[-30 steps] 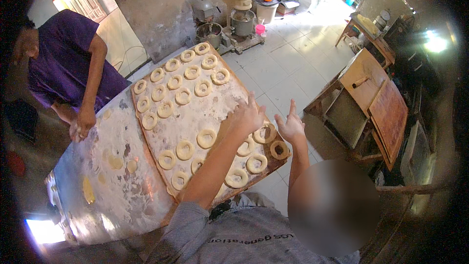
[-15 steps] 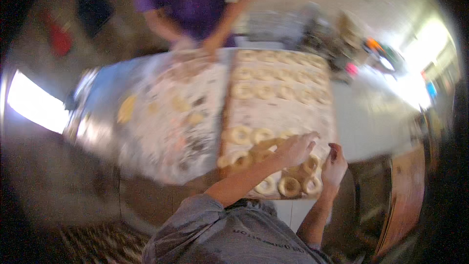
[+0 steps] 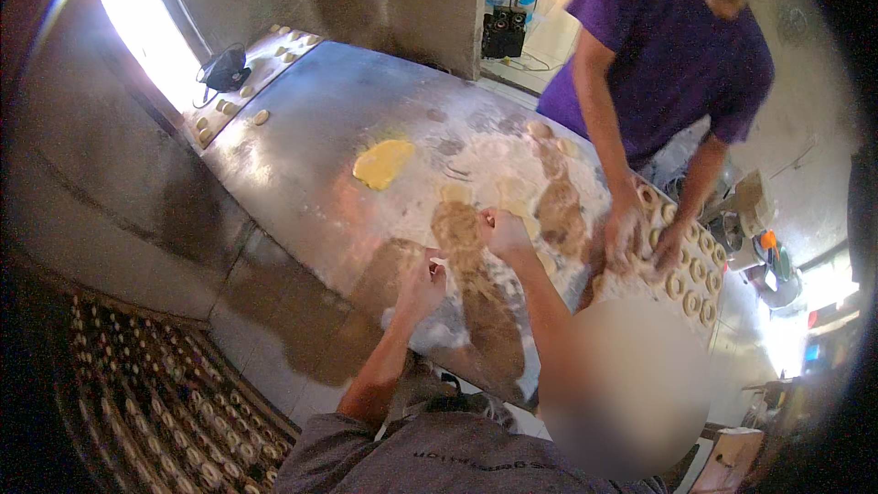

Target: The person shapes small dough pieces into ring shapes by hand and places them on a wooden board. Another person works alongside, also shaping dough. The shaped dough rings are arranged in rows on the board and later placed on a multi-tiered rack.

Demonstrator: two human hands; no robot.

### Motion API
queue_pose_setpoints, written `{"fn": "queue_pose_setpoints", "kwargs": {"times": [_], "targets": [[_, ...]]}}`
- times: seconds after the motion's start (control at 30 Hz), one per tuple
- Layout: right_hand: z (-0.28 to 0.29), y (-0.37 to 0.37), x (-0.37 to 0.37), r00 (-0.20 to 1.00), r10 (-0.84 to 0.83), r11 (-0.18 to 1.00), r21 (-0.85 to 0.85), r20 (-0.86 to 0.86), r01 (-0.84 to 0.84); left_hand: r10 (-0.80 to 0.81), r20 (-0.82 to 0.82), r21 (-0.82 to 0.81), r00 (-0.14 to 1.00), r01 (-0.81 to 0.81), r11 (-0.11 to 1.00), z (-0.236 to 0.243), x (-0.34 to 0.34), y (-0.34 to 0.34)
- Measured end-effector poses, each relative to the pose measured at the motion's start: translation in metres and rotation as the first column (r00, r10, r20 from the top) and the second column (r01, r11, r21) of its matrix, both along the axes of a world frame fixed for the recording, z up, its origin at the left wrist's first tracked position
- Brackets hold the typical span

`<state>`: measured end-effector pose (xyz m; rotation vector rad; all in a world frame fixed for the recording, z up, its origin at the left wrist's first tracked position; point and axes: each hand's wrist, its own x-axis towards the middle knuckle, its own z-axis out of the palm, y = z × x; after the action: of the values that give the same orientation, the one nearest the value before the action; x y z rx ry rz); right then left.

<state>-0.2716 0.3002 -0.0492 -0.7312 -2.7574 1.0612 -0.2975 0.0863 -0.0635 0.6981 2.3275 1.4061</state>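
My left hand point(image 3: 422, 282) is just above the near part of the floured table point(image 3: 320, 128), fingers curled together in a pinch. A small pale bit shows at its fingertips, too small to name. My right hand point(image 3: 505, 233), farther in over the flour, is also closed, thumb and fingers pressed together; what it holds, if anything, is hidden. Just beyond it lie a flat pale dough piece point(image 3: 455, 192) and another dough piece point(image 3: 514, 194). Farther left, a smooth yellow lump point(image 3: 384, 164) rests on the metal. Shadows fall across the flour around both hands.
Across the table, a person in a purple shirt point(image 3: 658, 64) bends with both hands over a board of dough rings point(image 3: 692, 270). Small dough pieces point(image 3: 262, 117) lie at the far left, near a black bag point(image 3: 224, 69). Racked rings point(image 3: 197, 402) stand lower left. A blurred patch hides the lower right.
The view has swung left, from the board of rings to the floured table. Both my hands have left the rings and are over the flour. The other person's hands are now over the board.
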Motion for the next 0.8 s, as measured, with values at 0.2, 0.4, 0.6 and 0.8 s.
{"fn": "queue_pose_setpoints", "kwargs": {"times": [0.2,0.4,0.6,0.8], "targets": [[-0.033,-0.012,-0.097,0.986,-0.168,0.937,0.311,0.001,0.159,-0.063,0.081,-0.031,0.995,0.066,0.997,-0.007,-0.068,-0.006],[0.030,-0.044,-0.069,0.985,0.005,0.886,-0.455,-0.172,-0.084,-0.037,0.077,0.216,0.996,0.020,0.976,0.021,-0.110,0.003],[0.073,-0.095,-0.062,0.945,-0.262,0.962,-0.134,-0.196,0.239,-0.217,0.018,0.223,0.976,0.207,0.952,0.081,-0.123,-0.015],[0.050,-0.092,-0.051,0.902,-0.077,0.790,-0.578,-0.424,-0.204,0.006,0.131,0.627,0.991,-0.088,0.774,0.004,-0.120,0.010]]}}
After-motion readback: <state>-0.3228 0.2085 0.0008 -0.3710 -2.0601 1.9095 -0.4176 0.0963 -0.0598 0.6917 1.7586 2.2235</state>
